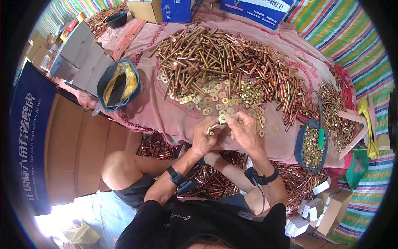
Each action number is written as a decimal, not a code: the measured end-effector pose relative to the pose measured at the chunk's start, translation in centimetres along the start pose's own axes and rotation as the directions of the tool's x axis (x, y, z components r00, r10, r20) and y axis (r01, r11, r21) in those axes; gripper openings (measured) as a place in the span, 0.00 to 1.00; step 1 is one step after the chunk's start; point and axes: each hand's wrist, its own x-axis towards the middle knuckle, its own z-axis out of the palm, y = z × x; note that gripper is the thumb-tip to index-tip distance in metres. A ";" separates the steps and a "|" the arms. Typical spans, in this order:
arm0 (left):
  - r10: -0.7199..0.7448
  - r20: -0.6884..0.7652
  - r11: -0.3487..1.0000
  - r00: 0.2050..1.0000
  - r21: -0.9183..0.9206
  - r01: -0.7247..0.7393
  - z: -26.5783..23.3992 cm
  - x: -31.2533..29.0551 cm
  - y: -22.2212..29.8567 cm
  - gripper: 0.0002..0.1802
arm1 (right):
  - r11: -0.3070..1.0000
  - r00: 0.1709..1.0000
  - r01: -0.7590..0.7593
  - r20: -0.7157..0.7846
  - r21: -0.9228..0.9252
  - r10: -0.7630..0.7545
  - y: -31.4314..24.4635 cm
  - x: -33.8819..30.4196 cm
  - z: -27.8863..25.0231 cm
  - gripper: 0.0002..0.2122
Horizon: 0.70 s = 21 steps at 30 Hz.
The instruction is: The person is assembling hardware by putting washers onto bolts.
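Observation:
My left hand [204, 137] is closed around a small bunch of brass-coloured bolts [212, 130], their ends poking out past the fingers. Close beside it, my right hand [243, 129] pinches a flat round washer [222, 119] at the fingertips, just above the bolt ends. Loose washers [208, 111] lie scattered on the pink cloth beyond both hands. A heap of brass-coloured hex nuts [251, 93] sits past my right hand. Behind these spreads a big pile of long coppery bolts [215, 54].
A blue basin [102, 87] lined with yellow plastic stands at the left. At the right, another blue basin [302, 145] holds nuts and a green-handled tool [321, 138]. Cardboard boxes [78, 145] line the left side. More bolts [207, 182] lie below the pink cloth [153, 118], around my legs.

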 end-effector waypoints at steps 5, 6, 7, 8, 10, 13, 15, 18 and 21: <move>-0.061 -0.017 0.998 0.998 0.028 0.061 -1.1 -0.6 0.0 0.10 | 0.869 0.945 0.102 -0.225 -0.483 -0.236 -2.0 0.2 -3.9 0.16; -0.077 -0.009 0.997 0.997 0.006 0.077 -0.9 -0.4 0.3 0.12 | 0.864 0.943 0.092 -0.236 -0.494 -0.235 -1.5 0.4 -5.8 0.16; -0.090 0.001 0.996 0.996 -0.016 0.090 -0.4 -0.3 0.4 0.13 | 0.755 0.926 0.030 -0.267 -0.655 -0.268 -0.4 0.8 -7.7 0.15; -0.091 0.005 0.996 0.996 -0.022 0.091 -0.1 -0.4 0.4 0.13 | 0.624 0.911 -0.036 -0.282 -0.780 -0.300 0.9 1.3 -8.7 0.14; -0.323 -0.074 0.925 0.943 -0.237 0.298 0.5 -0.9 0.3 0.15 | 0.551 0.944 -0.069 -0.233 -0.831 -0.233 2.8 1.9 -9.1 0.15; -0.284 -0.040 0.939 0.958 -0.212 0.270 0.1 -1.3 -0.6 0.17 | 0.493 0.973 -0.104 -0.190 -0.864 -0.127 2.4 1.8 -9.0 0.15; -0.185 -0.047 0.975 0.982 -0.137 0.177 -0.1 -1.1 -1.0 0.17 | 0.567 0.962 -0.060 -0.198 -0.821 -0.186 2.0 1.6 -8.9 0.13; -0.069 -0.037 0.996 0.997 -0.064 0.066 -0.4 -0.9 -0.8 0.17 | 0.845 0.990 -0.015 -0.129 -0.534 -0.064 -0.3 0.4 -9.1 0.12; -0.034 -0.055 0.998 0.998 -0.061 0.031 -0.1 -0.7 -0.8 0.14 | 0.928 0.991 0.130 0.060 -0.350 -0.116 -0.4 -0.6 -9.0 0.15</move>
